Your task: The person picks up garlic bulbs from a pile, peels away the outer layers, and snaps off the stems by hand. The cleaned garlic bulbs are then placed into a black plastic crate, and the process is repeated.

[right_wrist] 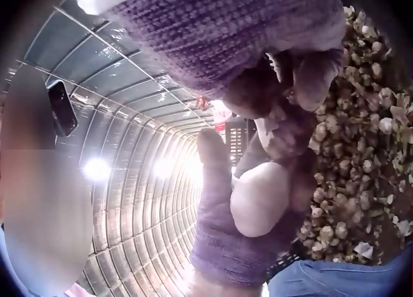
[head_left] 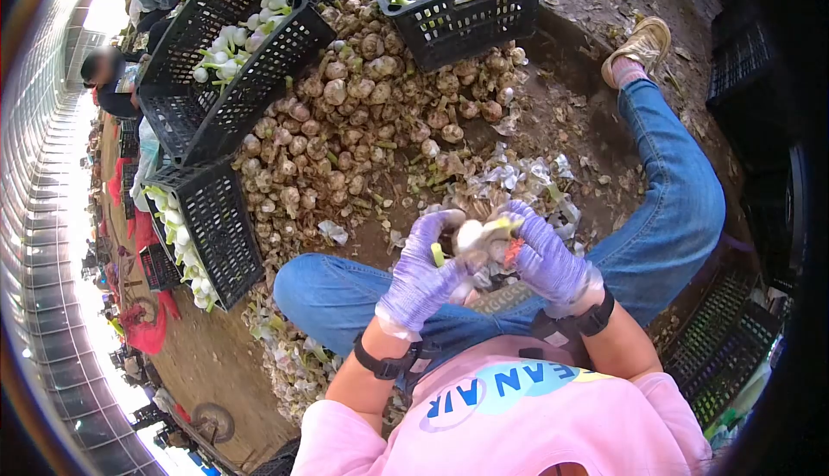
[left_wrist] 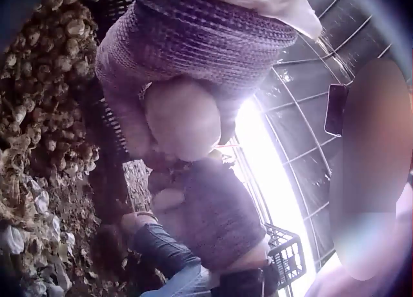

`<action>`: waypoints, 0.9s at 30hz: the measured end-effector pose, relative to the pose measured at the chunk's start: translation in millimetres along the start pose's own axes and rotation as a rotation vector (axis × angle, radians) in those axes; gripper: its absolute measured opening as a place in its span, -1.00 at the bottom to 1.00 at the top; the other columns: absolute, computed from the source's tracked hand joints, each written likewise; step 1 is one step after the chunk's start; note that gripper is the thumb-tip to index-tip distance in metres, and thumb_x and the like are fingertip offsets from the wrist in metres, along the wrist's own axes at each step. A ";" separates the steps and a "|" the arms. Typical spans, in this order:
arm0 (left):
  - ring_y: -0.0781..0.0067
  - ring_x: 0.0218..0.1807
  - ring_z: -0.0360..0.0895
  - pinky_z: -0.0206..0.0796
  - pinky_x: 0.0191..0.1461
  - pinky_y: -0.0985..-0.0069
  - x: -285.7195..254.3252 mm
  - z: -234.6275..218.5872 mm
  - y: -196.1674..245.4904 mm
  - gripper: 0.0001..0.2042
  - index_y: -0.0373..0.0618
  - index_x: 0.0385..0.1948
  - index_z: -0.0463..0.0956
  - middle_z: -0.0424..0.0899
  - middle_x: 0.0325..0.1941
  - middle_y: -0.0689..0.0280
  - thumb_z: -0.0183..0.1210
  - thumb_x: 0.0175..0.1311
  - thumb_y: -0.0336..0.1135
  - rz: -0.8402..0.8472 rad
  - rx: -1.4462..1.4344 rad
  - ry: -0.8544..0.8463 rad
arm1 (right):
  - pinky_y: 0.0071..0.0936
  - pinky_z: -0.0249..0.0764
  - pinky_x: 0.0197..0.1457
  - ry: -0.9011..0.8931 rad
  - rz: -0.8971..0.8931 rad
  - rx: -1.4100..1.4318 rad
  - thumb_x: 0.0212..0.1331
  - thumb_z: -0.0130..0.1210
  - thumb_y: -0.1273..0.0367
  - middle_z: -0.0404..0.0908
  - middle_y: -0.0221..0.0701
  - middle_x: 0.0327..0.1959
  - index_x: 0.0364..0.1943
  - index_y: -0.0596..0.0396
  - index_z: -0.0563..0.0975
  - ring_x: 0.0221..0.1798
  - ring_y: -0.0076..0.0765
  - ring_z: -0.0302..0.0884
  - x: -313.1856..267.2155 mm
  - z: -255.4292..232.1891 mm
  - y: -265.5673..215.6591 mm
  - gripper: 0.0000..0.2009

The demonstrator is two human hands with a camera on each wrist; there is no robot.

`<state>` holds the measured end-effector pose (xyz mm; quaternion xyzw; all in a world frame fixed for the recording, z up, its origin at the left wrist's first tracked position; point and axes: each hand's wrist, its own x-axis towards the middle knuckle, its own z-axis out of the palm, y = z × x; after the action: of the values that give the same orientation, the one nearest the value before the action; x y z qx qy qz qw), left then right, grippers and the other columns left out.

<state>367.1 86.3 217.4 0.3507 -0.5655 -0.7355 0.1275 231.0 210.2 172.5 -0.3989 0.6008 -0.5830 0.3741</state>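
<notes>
Both hands wear purple knit gloves and meet above the lap. The left hand (head_left: pixel 423 276) curls round a white peeled garlic bulb (head_left: pixel 469 234), which shows large and pale in the left wrist view (left_wrist: pixel 183 118) and against the palm in the right wrist view (right_wrist: pixel 260 199). Close against it, the right hand (head_left: pixel 546 256) pinches something at the bulb's stem side, blurred in the head view; a dirty glove fingertip or peel there cannot be told apart. A green stem piece (head_left: pixel 438 255) sticks out by the left thumb.
Unpeeled garlic (head_left: pixel 337 122) lies heaped in front, with loose white skins (head_left: pixel 518 174) nearer the knees. Black crates with white bulbs stand at the front (head_left: pixel 466 23), upper left (head_left: pixel 207 88) and left (head_left: pixel 220 234). Another person (head_left: pixel 117 88) is at far left.
</notes>
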 end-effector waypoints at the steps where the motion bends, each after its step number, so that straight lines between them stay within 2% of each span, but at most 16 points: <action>1: 0.52 -0.12 0.46 0.33 -0.01 0.57 1.1 -2.8 5.0 -0.52 -0.21 -0.05 0.36 0.50 -0.13 0.29 0.31 -0.01 -0.26 -0.075 -0.043 -0.072 | -0.39 0.40 -0.09 -0.001 0.001 0.001 0.03 0.09 0.36 0.47 -0.23 -0.22 -0.20 0.17 0.44 -0.16 -0.17 0.46 -0.5 -4.3 -4.6 -0.74; 3: 0.53 -0.16 0.48 0.32 -0.01 0.61 6.6 -17.6 5.1 -0.46 -0.21 0.00 0.35 0.52 -0.13 0.27 0.32 -0.01 -0.20 -0.191 -0.222 -0.248 | -0.40 0.42 -0.08 -0.229 0.442 1.411 0.07 0.08 0.37 0.48 -0.28 -0.21 -0.17 0.13 0.43 -0.14 -0.27 0.47 -0.5 -14.3 -11.7 -0.75; 6: 0.52 -0.15 0.49 0.32 -0.03 0.60 12.3 -19.7 2.5 -0.50 -0.21 0.02 0.38 0.52 -0.12 0.27 0.30 0.02 -0.25 -0.220 -0.151 -0.184 | -0.41 0.43 -0.11 -0.150 0.341 1.304 0.09 0.08 0.36 0.48 -0.35 -0.21 -0.14 0.11 0.41 -0.14 -0.37 0.46 5.2 -5.1 -14.1 -0.74; 7: 0.48 -0.12 0.49 0.31 -0.02 0.59 14.5 -17.8 -0.4 -0.58 -0.23 -0.03 0.45 0.53 -0.11 0.26 0.26 0.06 -0.27 0.057 0.076 -0.136 | -0.44 0.44 -0.14 -0.017 0.447 1.134 0.07 0.08 0.38 0.48 -0.34 -0.24 -0.19 0.12 0.43 -0.18 -0.40 0.47 5.8 -2.1 -18.6 -0.78; 8: 0.48 -0.12 0.49 0.31 -0.02 0.59 14.4 -15.3 -0.8 -0.58 -0.23 -0.03 0.45 0.53 -0.11 0.26 0.26 0.06 -0.27 0.056 0.077 -0.137 | -0.44 0.44 -0.14 -0.015 0.446 1.135 0.07 0.08 0.38 0.48 -0.34 -0.24 -0.19 0.12 0.43 -0.18 -0.40 0.47 4.7 -0.6 -19.1 -0.78; 10: 0.43 -0.09 0.49 0.30 0.00 0.58 10.6 -7.6 3.4 -0.64 -0.25 -0.11 0.50 0.53 -0.11 0.24 0.25 0.08 -0.26 0.165 0.343 -0.034 | -0.47 0.46 -0.17 -0.011 0.250 0.409 0.05 0.08 0.41 0.49 -0.31 -0.23 -0.24 0.12 0.45 -0.23 -0.41 0.48 0.8 3.1 -19.9 -0.81; 11: 0.41 -0.08 0.50 0.31 -0.01 0.57 9.8 -1.8 7.4 -0.68 -0.25 -0.14 0.53 0.53 -0.10 0.22 0.24 0.08 -0.31 0.110 0.356 0.034 | -0.54 0.46 -0.23 0.034 0.118 0.350 0.07 0.04 0.42 0.52 -0.28 -0.25 -0.27 0.13 0.47 -0.28 -0.45 0.48 2.2 7.9 -21.1 -0.85; 12: 0.41 -0.08 0.50 0.31 -0.01 0.57 11.0 -2.6 6.1 -0.68 -0.25 -0.14 0.53 0.53 -0.10 0.22 0.24 0.08 -0.31 0.112 0.356 0.034 | -0.54 0.46 -0.23 0.034 0.117 0.349 0.07 0.04 0.42 0.52 -0.28 -0.25 -0.27 0.13 0.47 -0.28 -0.45 0.48 2.9 6.4 -21.2 -0.85; 14: 0.39 -0.07 0.51 0.34 -0.01 0.54 14.9 -3.1 3.9 -0.74 -0.25 -0.16 0.54 0.54 -0.10 0.21 0.21 0.09 -0.42 0.339 0.357 0.037 | -0.58 0.45 -0.28 0.064 0.493 0.955 0.10 0.01 0.37 0.55 -0.26 -0.30 -0.26 0.16 0.47 -0.33 -0.47 0.48 6.0 0.0 -24.4 -0.82; 15: 0.38 -0.07 0.51 0.35 -0.02 0.52 15.2 -5.2 7.7 -0.77 -0.21 -0.19 0.57 0.56 -0.11 0.18 0.18 0.07 -0.52 0.416 0.416 0.020 | -0.58 0.47 -0.31 0.087 0.419 1.158 0.13 -0.02 0.33 0.57 -0.25 -0.35 -0.23 0.18 0.48 -0.36 -0.44 0.51 5.3 -4.8 -35.0 -0.78; 18: 0.37 -0.07 0.52 0.35 -0.01 0.52 11.6 -7.3 19.7 -0.76 -0.17 -0.21 0.59 0.58 -0.11 0.17 0.20 0.03 -0.55 0.495 0.464 -0.057 | -0.52 0.49 -0.29 0.143 0.485 1.195 0.13 -0.03 0.33 0.57 -0.22 -0.33 -0.18 0.21 0.47 -0.33 -0.38 0.54 1.3 -12.7 -29.7 -0.75; 19: 0.36 -0.07 0.52 0.35 0.00 0.51 9.6 -7.4 21.2 -0.73 -0.16 -0.21 0.59 0.57 -0.09 0.16 0.22 -0.02 -0.56 0.468 0.354 -0.065 | -0.46 0.51 -0.19 0.134 0.420 1.188 0.16 -0.03 0.28 0.55 -0.23 -0.25 -0.13 0.20 0.44 -0.20 -0.34 0.53 0.1 -13.8 -24.0 -0.71; 23: 0.35 -0.07 0.53 0.36 0.00 0.49 12.8 -12.7 11.6 -0.74 -0.15 -0.22 0.60 0.58 -0.09 0.16 0.21 -0.02 -0.58 0.506 0.176 -0.132 | -0.39 0.49 -0.02 0.326 0.246 1.292 0.19 -0.01 0.22 0.47 -0.27 -0.10 -0.04 0.15 0.38 -0.06 -0.30 0.48 -2.5 -9.1 -15.9 -0.65; 24: 0.34 -0.07 0.53 0.38 -0.01 0.48 13.7 -10.5 6.4 -0.73 -0.15 -0.20 0.58 0.58 -0.10 0.16 0.22 0.00 -0.55 0.457 -0.001 -0.074 | -0.39 0.49 -0.02 0.324 0.248 1.293 0.19 -0.01 0.22 0.47 -0.27 -0.10 -0.04 0.15 0.38 -0.06 -0.30 0.48 -1.4 -7.0 -19.7 -0.65; 26: 0.34 -0.07 0.53 0.39 -0.02 0.47 14.4 -4.6 1.0 -0.73 -0.16 -0.17 0.57 0.58 -0.10 0.16 0.22 0.02 -0.52 0.406 -0.179 -0.017 | -0.37 0.49 -0.01 0.399 0.134 0.952 0.20 0.00 0.27 0.46 -0.28 -0.09 -0.03 0.16 0.37 -0.06 -0.30 0.49 1.1 -4.5 -31.7 -0.67; 27: 0.35 -0.08 0.54 0.41 -0.03 0.47 14.1 -2.1 -0.1 -0.71 -0.18 -0.15 0.54 0.58 -0.10 0.15 0.23 0.04 -0.48 0.267 -0.277 0.029 | -0.37 0.49 0.01 0.481 0.108 0.907 0.19 0.01 0.30 0.46 -0.29 -0.10 -0.05 0.18 0.36 -0.06 -0.31 0.48 2.1 -0.8 -40.5 -0.69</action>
<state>358.3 76.5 211.9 0.2624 -0.4986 -0.7776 0.2791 231.2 208.5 213.0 -0.0197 0.3764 -0.8400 0.3903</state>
